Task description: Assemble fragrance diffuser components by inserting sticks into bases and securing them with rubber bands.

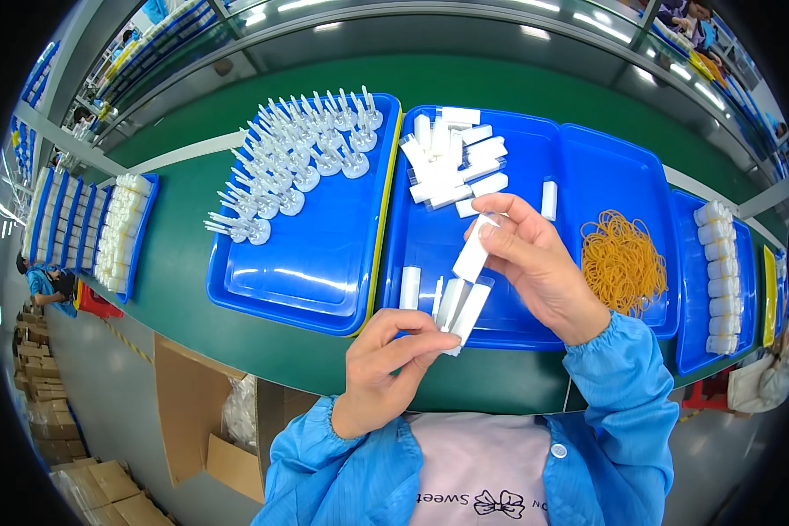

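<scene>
My left hand [390, 364] is closed, its thumb and fingers pinching the lower ends of a small bunch of slim white rectangular pieces [473, 309] with clear edges. Between the thumb and fingers of my right hand [539, 267] is a single white rectangular piece [472, 252], tilted just above that bunch. Both hands are over the near part of a blue tray [522, 324]. Farther back in this tray lies a loose pile of similar white pieces [451, 162]. One white piece [409, 287] rests by my left hand, and another [549, 201] lies beyond my right hand.
To the left, a blue tray [294, 294] holds rows of clear plastic parts with upright stems [302, 158]. Yellow rubber bands [624, 263] heap in the tray at right. Trays of white bundles [721, 280] stand at both ends. A cardboard box [188, 412] is below the table's left edge.
</scene>
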`<state>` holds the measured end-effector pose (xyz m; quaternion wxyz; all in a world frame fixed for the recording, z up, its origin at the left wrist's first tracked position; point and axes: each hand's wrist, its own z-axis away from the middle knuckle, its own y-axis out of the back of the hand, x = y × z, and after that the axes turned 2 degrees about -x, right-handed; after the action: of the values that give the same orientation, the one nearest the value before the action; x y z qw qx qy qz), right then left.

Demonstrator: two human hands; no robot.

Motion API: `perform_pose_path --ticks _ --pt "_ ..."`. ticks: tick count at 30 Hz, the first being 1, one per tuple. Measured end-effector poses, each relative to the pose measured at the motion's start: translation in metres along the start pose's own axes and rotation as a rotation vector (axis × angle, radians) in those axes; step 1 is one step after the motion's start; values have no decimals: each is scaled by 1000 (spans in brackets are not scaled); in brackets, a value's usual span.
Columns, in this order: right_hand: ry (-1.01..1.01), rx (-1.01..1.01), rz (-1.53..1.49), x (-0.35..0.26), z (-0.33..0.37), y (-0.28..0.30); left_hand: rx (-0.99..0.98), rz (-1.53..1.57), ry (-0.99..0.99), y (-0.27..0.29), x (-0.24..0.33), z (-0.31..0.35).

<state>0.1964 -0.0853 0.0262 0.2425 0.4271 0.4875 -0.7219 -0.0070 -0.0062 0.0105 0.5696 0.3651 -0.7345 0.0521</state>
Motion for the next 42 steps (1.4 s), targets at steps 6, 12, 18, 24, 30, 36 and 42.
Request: perform_pose_path --ticks 6,12,18,24,30,36,42 --pt "-39 -71 76 2 5 1 -53 -65 -23 4 0 0" --pt "-82 -105 70 15 22 -20 310 115 75 -13 8 -3" --pt "312 -177 607 10 18 -18 193 -94 51 12 -12 6" --pt "701 -291 1522 21 -8 -15 477 45 156 44 -14 9" --pt "757 -548 1783 48 -21 -12 490 50 150 45 -11 16" --pt "707 -548 2083 52 -3 -21 366 -78 113 40 -7 14" --pt "497 -343 1667 33 -9 2 264 -293 -38 32 -1 15"
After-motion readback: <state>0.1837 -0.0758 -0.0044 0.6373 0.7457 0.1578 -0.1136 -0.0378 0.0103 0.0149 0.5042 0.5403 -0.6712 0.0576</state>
